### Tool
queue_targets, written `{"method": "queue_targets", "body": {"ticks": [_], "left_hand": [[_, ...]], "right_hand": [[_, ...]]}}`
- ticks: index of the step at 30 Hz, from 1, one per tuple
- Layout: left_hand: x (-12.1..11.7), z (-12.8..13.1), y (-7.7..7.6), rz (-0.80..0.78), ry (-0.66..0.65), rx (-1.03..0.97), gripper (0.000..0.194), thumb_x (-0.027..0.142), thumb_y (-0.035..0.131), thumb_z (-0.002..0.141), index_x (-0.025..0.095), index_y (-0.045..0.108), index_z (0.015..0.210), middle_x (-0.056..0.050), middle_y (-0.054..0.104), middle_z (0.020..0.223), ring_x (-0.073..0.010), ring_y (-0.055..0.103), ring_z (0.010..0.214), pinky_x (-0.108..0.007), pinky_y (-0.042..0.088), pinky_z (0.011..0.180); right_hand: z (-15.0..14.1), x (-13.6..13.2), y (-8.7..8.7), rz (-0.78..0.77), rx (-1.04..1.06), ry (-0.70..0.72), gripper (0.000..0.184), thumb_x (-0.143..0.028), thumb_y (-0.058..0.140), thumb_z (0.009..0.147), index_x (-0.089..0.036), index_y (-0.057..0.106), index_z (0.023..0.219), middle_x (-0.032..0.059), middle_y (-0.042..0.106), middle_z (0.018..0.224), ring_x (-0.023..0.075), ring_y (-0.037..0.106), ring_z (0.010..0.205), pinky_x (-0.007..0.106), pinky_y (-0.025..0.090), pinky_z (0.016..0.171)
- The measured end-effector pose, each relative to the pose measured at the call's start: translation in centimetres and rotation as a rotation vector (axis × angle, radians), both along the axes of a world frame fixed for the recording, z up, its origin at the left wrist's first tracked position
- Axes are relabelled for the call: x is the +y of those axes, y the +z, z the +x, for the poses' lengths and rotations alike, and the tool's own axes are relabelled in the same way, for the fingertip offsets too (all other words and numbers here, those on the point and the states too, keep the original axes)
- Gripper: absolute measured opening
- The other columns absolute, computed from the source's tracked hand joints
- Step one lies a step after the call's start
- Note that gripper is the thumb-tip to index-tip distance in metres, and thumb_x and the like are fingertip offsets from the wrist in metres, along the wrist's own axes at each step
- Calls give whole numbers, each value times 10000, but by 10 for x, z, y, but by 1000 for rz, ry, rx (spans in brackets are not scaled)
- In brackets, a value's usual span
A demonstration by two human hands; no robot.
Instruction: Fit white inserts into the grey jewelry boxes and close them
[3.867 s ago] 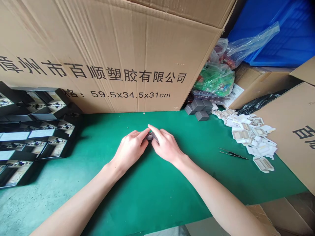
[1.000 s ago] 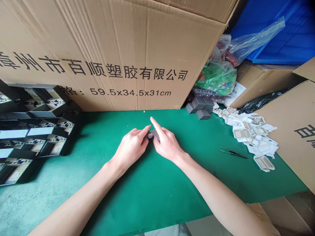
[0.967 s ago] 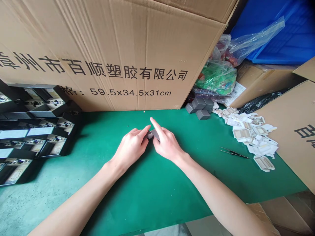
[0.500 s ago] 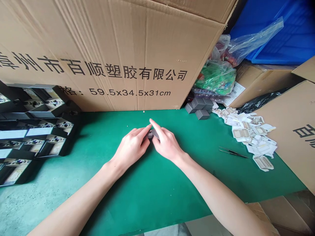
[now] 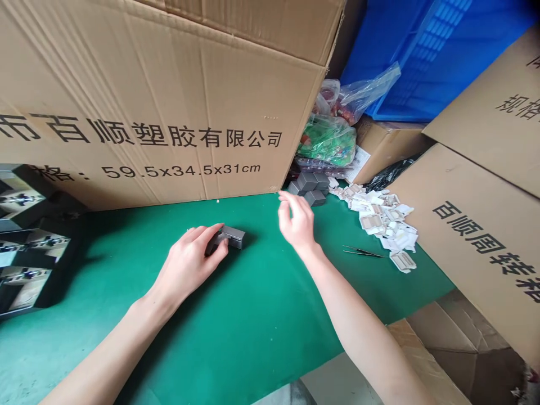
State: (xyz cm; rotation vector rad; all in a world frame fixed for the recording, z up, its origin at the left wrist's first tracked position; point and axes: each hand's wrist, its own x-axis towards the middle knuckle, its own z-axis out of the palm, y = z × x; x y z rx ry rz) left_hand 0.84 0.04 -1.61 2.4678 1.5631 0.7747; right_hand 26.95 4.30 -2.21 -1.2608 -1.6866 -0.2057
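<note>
My left hand (image 5: 190,263) rests on the green mat (image 5: 253,315) with its fingers closed round a small dark grey box (image 5: 230,236). My right hand (image 5: 296,223) hovers above the mat to the right of that box, fingers loosely spread and holding nothing. It is close to a cluster of small grey boxes (image 5: 310,188) at the corner of the big carton. A heap of white and beige paper inserts (image 5: 382,218) lies further right, with black tweezers (image 5: 361,252) in front of it.
A large printed cardboard carton (image 5: 160,107) walls off the back. Black open boxes (image 5: 29,242) are stacked at the left. Plastic bags (image 5: 333,138), a blue crate (image 5: 422,62) and more cartons (image 5: 476,236) crowd the right side.
My right hand has let go of the grey box and moved right toward the grey box cluster. My left hand keeps the box. The view has swung to the right.
</note>
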Motion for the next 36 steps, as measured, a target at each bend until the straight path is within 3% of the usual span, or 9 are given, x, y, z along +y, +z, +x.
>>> {"method": "queue_targets", "body": {"ticks": [3, 6, 10, 12, 14, 17, 20, 28, 36], "left_hand": [[1, -2, 1, -30, 14, -9, 532, 497, 470, 944, 136, 637, 1298, -90, 720, 964, -259, 645, 845, -327, 482, 726], [2, -1, 3, -71, 34, -34, 554, 535, 462, 938, 146, 647, 1287, -95, 726, 961, -261, 655, 842, -320, 480, 718], [1, 1, 8, -133, 72, -123, 558, 586, 442, 934, 167, 688, 1208, -92, 741, 1011, -269, 668, 876, -316, 474, 747], [0, 2, 12, -184, 97, -192, 551, 605, 433, 933, 182, 710, 1153, -80, 752, 1013, -264, 672, 866, -308, 469, 736], [-1, 1, 17, -276, 133, -268, 557, 625, 412, 935, 195, 728, 1095, -54, 757, 881, -242, 663, 764, -296, 457, 666], [1, -3, 19, -400, 199, -371, 604, 652, 367, 937, 186, 751, 976, -20, 679, 635, -211, 587, 597, -285, 404, 543], [4, -7, 18, -459, 257, -487, 643, 674, 348, 930, 185, 761, 998, -13, 658, 630, -201, 551, 578, -283, 402, 529], [9, -12, 12, -535, 250, -630, 676, 700, 358, 912, 193, 759, 1109, -12, 607, 601, -199, 520, 572, -280, 407, 523], [9, -14, 9, -531, 234, -631, 652, 678, 358, 924, 192, 764, 1082, -5, 577, 555, -201, 527, 552, -291, 400, 532]], "right_hand": [[42, 15, -3, 12, 53, -358, 323, -171, 394, 883, -174, 674, 1044, 100, 724, 1021, 245, 630, 991, 441, 457, 962], [80, 17, -6, -75, 90, -651, 410, -132, 398, 808, -175, 654, 1124, 122, 672, 1155, 289, 546, 1158, 496, 416, 986], [112, 10, -15, -241, 45, -870, 471, -116, 451, 746, -182, 633, 1175, 150, 554, 1355, 349, 380, 1350, 655, 267, 1073], [121, 7, -20, -301, 32, -920, 476, -110, 458, 749, -181, 624, 1189, 155, 528, 1386, 361, 299, 1407, 714, 181, 1085], [128, 5, -24, -345, 49, -952, 499, -110, 471, 748, -185, 608, 1222, 155, 521, 1394, 366, 273, 1417, 733, 149, 1082], [136, 4, -28, -427, 109, -985, 518, -103, 490, 737, -195, 611, 1233, 151, 536, 1365, 361, 332, 1364, 708, 166, 1077], [141, 4, -31, -468, 134, -987, 452, -86, 488, 731, -190, 665, 1135, 140, 593, 1259, 335, 418, 1261, 647, 195, 1065], [142, 3, -31, -399, 141, -1010, 426, -51, 473, 679, -178, 713, 1008, 135, 651, 1140, 337, 468, 1149, 560, 295, 953], [139, 1, -31, -274, 117, -1034, 422, -51, 484, 661, -194, 670, 1012, 120, 559, 1308, 352, 367, 1307, 582, 292, 1005]]}}
